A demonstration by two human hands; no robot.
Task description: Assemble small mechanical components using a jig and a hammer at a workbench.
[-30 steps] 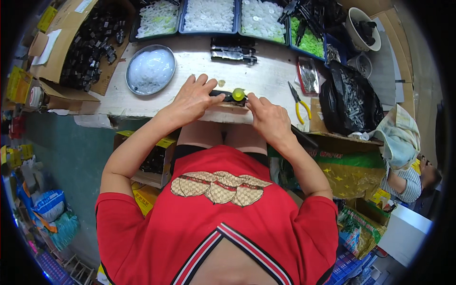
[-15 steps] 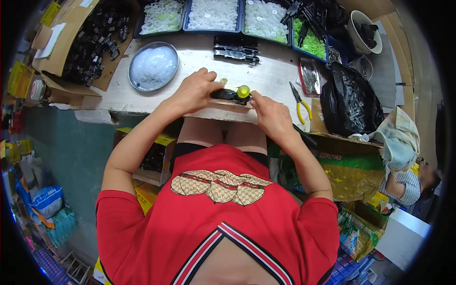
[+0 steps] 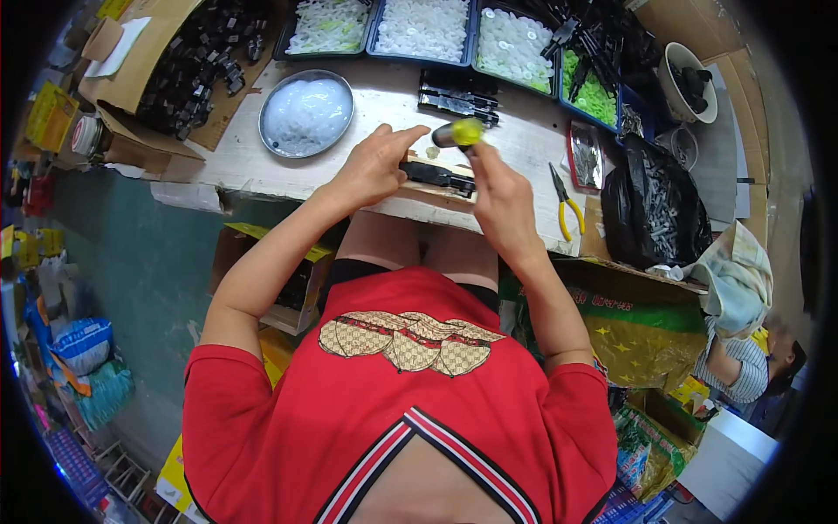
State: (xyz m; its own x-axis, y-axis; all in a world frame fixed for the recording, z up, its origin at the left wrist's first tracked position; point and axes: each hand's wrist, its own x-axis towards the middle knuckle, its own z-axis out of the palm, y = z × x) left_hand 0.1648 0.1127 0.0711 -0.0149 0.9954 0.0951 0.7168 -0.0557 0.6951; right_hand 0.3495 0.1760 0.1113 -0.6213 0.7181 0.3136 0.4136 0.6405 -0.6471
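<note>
A cardboard box at the surface's left holds black parts; blue trays behind hold white pieces. Right hand fingers close on a yellow-tipped tool. Left hand presses a black part at the surface's front edge.

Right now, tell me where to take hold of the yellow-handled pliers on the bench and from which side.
Grip the yellow-handled pliers by the two yellow handles, coming from the near edge of the bench. The handles lie splayed toward that edge, while the dark jaws point away toward the trays. They lie flat and free, to the right of the right hand, with the black bag close on their far right.
</note>
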